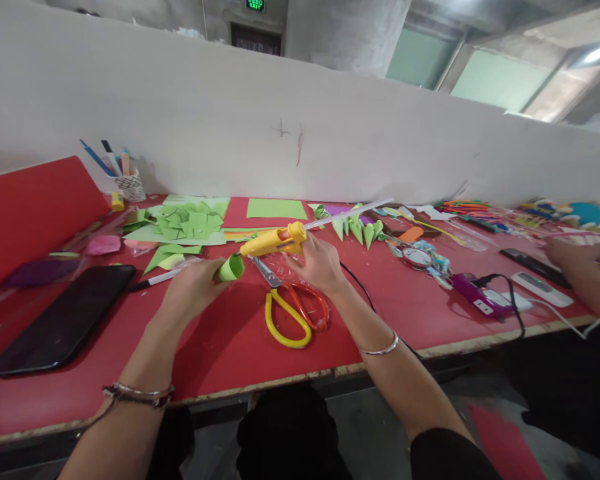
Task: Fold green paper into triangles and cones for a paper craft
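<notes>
going by the scissors (276, 287) in the middle of the red table (220, 360). far off to their left there's a red board (40, 213), cut off by the edge of the view, and nearer them a black phone (65, 317), screen dark. beyond the scissors on the left is a heap of green paper pieces (183, 220), overlapping so much you can't really count them.

just left of the blades, the left hand (193, 287) is pinching a rolled green paper (232, 268) in its fingertips. the open end sticks out on the right side of that hand, the other end's hidden by the fingers.

right over the blade tips is the yellow glue gun (275, 241), gripped in the right hand (320, 261), which covers most of the handle. nozzle's right by the roll's rim, can't tell if it's touching. clear glue stick (350, 213) pokes out the back.

right of the scissors a black cable (359, 283) slips behind the forearm, with green cones (357, 230) farther back. way right, another person's hand (575, 252) is too blurry to read.
</notes>
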Demonstrator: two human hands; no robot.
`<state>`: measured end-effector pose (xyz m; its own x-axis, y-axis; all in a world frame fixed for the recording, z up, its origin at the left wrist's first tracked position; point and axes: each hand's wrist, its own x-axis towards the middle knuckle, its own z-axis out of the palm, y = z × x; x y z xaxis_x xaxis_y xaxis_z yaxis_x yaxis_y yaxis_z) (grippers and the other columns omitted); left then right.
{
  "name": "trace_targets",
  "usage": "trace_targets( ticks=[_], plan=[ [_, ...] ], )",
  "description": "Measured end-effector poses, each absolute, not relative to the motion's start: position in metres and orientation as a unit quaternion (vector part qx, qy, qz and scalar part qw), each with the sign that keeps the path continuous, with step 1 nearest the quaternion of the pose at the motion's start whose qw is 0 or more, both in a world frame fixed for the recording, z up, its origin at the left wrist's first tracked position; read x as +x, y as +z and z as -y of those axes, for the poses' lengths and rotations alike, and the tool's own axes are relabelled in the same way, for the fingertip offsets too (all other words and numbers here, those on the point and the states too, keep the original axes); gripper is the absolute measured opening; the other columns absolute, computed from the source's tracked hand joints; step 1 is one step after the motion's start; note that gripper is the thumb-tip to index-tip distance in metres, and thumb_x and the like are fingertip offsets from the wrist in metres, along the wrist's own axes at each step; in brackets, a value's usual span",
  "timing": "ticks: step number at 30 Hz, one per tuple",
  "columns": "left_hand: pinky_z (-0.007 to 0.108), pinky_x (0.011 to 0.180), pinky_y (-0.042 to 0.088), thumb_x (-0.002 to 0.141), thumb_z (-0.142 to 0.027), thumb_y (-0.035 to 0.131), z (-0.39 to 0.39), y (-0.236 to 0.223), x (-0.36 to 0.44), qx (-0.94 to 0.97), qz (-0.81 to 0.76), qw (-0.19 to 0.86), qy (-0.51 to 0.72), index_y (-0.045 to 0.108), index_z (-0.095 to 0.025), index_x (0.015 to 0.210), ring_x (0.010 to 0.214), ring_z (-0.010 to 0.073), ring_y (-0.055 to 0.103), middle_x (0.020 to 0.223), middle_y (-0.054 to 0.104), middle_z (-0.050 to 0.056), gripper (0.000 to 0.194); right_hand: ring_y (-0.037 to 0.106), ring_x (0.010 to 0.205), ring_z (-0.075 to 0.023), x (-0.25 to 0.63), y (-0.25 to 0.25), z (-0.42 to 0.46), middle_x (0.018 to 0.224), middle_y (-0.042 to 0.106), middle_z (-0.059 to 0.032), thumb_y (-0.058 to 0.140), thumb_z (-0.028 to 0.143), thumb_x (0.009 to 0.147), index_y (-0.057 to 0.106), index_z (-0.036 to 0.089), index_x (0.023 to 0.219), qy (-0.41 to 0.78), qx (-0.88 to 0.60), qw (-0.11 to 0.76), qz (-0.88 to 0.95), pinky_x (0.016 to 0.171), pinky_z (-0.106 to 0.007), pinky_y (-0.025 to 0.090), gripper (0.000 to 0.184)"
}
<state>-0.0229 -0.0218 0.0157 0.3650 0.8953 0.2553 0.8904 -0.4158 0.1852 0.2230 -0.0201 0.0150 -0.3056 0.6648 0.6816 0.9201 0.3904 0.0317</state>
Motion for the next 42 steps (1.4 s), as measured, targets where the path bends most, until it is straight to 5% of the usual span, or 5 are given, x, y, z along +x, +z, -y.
trace_targets(
  ticks=[14,42],
  plan=[
    [0.025,0.049,0.027,0.072,-0.038,0.046,0.017,0.009,-0.024,0.826,-0.528,0.017,0.195,0.046,-0.02,0.061,0.05,0.0143,0.044,0.054,0.05,0.0,0.021,0.055,0.069,-0.0172,0.225,0.018,0.021,0.085,0.062,-0.0086,0.042,0.029,0.08,0.049,0.014,0.102,-0.202,-0.517,0.273,0.786,0.055,-0.025,0.036,0.027],
    [0.025,0.051,0.027,0.08,-0.032,0.041,0.028,0.019,-0.025,0.784,-0.585,-0.049,0.202,0.05,-0.02,0.079,0.076,0.0198,0.052,0.081,0.057,0.005,0.015,0.057,0.069,-0.018,0.226,0.019,0.021,0.085,0.062,-0.006,0.042,0.031,0.082,0.048,0.017,0.096,-0.211,-0.517,0.241,0.794,0.054,-0.025,0.036,0.021]
  ],
)
